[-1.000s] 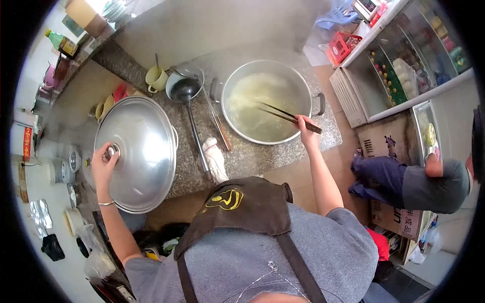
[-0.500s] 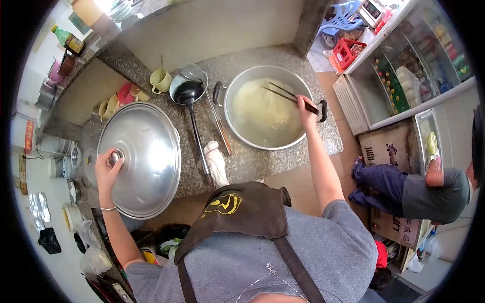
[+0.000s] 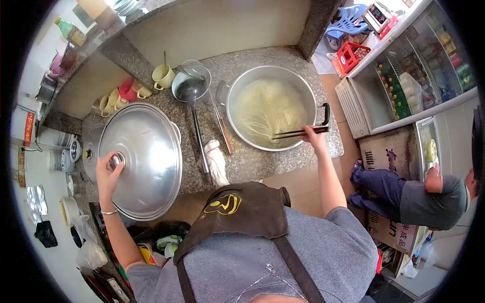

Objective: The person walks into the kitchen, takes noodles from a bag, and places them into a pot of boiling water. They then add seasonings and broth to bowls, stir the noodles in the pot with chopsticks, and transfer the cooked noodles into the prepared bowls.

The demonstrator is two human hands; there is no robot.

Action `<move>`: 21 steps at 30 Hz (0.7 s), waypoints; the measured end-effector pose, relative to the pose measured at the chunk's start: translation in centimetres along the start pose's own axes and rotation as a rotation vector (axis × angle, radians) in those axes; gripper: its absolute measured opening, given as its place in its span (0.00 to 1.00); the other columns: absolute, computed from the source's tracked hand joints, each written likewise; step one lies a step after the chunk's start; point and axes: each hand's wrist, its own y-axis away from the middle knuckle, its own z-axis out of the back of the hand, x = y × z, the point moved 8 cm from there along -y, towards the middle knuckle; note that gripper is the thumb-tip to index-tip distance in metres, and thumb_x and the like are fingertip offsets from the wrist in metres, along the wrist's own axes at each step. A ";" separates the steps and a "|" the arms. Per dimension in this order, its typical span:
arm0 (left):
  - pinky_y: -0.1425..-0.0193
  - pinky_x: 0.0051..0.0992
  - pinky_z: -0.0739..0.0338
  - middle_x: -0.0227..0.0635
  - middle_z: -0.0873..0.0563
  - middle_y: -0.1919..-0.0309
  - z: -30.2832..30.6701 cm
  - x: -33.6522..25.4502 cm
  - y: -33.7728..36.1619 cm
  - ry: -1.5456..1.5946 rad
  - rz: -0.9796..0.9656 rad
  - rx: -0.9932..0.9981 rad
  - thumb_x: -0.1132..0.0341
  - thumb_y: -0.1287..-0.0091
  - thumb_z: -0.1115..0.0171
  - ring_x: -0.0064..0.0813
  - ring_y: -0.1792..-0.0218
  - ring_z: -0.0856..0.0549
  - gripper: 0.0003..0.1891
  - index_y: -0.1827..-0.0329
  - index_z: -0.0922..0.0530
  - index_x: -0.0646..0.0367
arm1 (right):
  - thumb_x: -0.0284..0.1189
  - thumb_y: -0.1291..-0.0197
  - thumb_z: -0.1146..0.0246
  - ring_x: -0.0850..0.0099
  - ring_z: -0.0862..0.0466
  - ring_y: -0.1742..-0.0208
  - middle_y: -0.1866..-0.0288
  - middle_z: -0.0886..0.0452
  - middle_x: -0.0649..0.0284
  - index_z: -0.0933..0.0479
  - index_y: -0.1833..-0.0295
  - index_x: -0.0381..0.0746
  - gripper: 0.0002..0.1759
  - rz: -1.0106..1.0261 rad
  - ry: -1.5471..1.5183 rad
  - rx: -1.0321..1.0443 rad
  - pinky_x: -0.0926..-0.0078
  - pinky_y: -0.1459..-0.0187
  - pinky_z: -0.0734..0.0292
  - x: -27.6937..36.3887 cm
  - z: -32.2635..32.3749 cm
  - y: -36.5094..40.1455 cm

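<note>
My left hand (image 3: 108,169) grips the knob of a large round metal lid (image 3: 146,156), which lies over a pot on the left of the counter. In my right hand (image 3: 315,138) is a pair of dark chopsticks (image 3: 290,135). Their tips dip into the near side of a wide metal pot (image 3: 236,130), among pale noodles (image 3: 273,113) in cloudy liquid. Between lid and pot, a black ladle (image 3: 194,118) rests in a bowl (image 3: 178,84), with a wire strainer (image 3: 199,69) beside it.
A white cloth (image 3: 216,164) lies at the counter's front edge. Several cups (image 3: 162,77) stand along the back left. To the right, a person in a grey shirt (image 3: 434,202) stands by cardboard boxes (image 3: 389,156) and a glass-front fridge (image 3: 376,96).
My right hand has moved toward me, bringing the chopsticks from the pot's upper right to its near side. My left hand stays on the lid knob.
</note>
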 end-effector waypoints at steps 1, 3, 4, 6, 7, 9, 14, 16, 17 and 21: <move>0.70 0.19 0.36 0.28 0.28 0.70 -0.1 -0.2 -0.1 -0.016 0.000 0.014 0.70 0.50 0.31 0.19 0.75 0.32 0.20 0.52 0.20 0.59 | 0.30 0.39 0.43 0.70 0.17 0.74 0.70 0.18 0.56 0.22 0.59 0.32 0.12 0.004 -0.104 -0.067 0.76 0.69 0.18 -0.2 1.2 0.2; 0.70 0.19 0.36 0.28 0.28 0.70 -0.3 0.0 -0.2 -0.009 0.009 0.027 0.70 0.50 0.31 0.19 0.75 0.32 0.19 0.52 0.20 0.59 | 0.32 0.37 0.43 0.70 0.16 0.70 0.63 0.18 0.55 0.24 0.53 0.33 0.14 0.035 -0.280 -0.165 0.75 0.66 0.18 -0.7 3.5 0.2; 0.71 0.19 0.36 0.28 0.28 0.70 -0.5 0.1 -0.4 -0.004 0.020 0.036 0.70 0.50 0.31 0.19 0.75 0.32 0.19 0.52 0.20 0.59 | 0.32 0.37 0.43 0.70 0.16 0.70 0.63 0.18 0.55 0.24 0.53 0.33 0.14 0.034 -0.282 -0.171 0.75 0.66 0.18 -0.8 3.3 0.2; 0.71 0.19 0.36 0.28 0.28 0.71 -0.7 -0.5 -0.5 -0.015 0.023 0.045 0.70 0.50 0.31 0.19 0.75 0.32 0.19 0.53 0.20 0.60 | 0.34 0.37 0.42 0.70 0.17 0.67 0.63 0.18 0.56 0.24 0.52 0.33 0.15 0.135 -0.452 -0.234 0.75 0.62 0.19 -0.1 3.0 -0.3; 0.71 0.19 0.36 0.28 0.28 0.71 -0.8 -0.8 -0.7 -0.026 0.030 0.048 0.69 0.50 0.31 0.19 0.75 0.32 0.19 0.53 0.20 0.60 | 0.36 0.35 0.43 0.71 0.17 0.61 0.60 0.18 0.56 0.25 0.50 0.35 0.16 0.174 -0.437 -0.198 0.75 0.55 0.21 0.4 2.2 -0.8; 0.71 0.19 0.36 0.28 0.28 0.71 -1.5 0.4 -1.1 0.026 -0.038 0.026 0.70 0.50 0.31 0.19 0.75 0.32 0.19 0.53 0.20 0.60 | 0.37 0.36 0.42 0.72 0.17 0.62 0.59 0.18 0.58 0.24 0.49 0.34 0.18 0.251 -0.350 -0.225 0.76 0.56 0.21 0.7 0.4 -3.0; 0.70 0.19 0.36 0.28 0.28 0.70 -1.9 -0.2 -1.9 0.028 -0.064 0.064 0.71 0.50 0.31 0.18 0.74 0.32 0.19 0.53 0.20 0.61 | 0.30 0.40 0.39 0.72 0.17 0.68 0.69 0.17 0.57 0.19 0.57 0.34 0.11 0.552 0.301 -0.180 0.77 0.64 0.23 4.2 -6.0 -5.0; 0.70 0.19 0.36 0.28 0.28 0.70 -1.9 -0.2 -2.0 -0.017 -0.034 0.079 0.71 0.50 0.31 0.18 0.74 0.33 0.20 0.52 0.20 0.61 | 0.29 0.42 0.39 0.70 0.18 0.69 0.71 0.17 0.55 0.19 0.59 0.36 0.09 0.688 0.423 -0.269 0.75 0.64 0.25 5.6 -4.6 -4.7; 0.70 0.19 0.36 0.28 0.28 0.70 -2.0 -0.2 -2.0 -0.016 -0.041 0.083 0.71 0.50 0.31 0.18 0.74 0.33 0.20 0.52 0.20 0.61 | 0.29 0.42 0.39 0.69 0.18 0.70 0.70 0.17 0.53 0.19 0.60 0.35 0.09 0.636 0.427 -0.308 0.75 0.64 0.24 4.6 -3.1 -5.5; 0.70 0.18 0.36 0.28 0.27 0.68 -1.9 0.0 -1.7 0.001 -0.036 0.068 0.70 0.50 0.31 0.18 0.75 0.33 0.20 0.51 0.20 0.60 | 0.29 0.42 0.41 0.65 0.14 0.61 0.66 0.16 0.52 0.18 0.60 0.36 0.10 0.391 0.597 -0.277 0.70 0.56 0.21 2.0 1.2 -5.0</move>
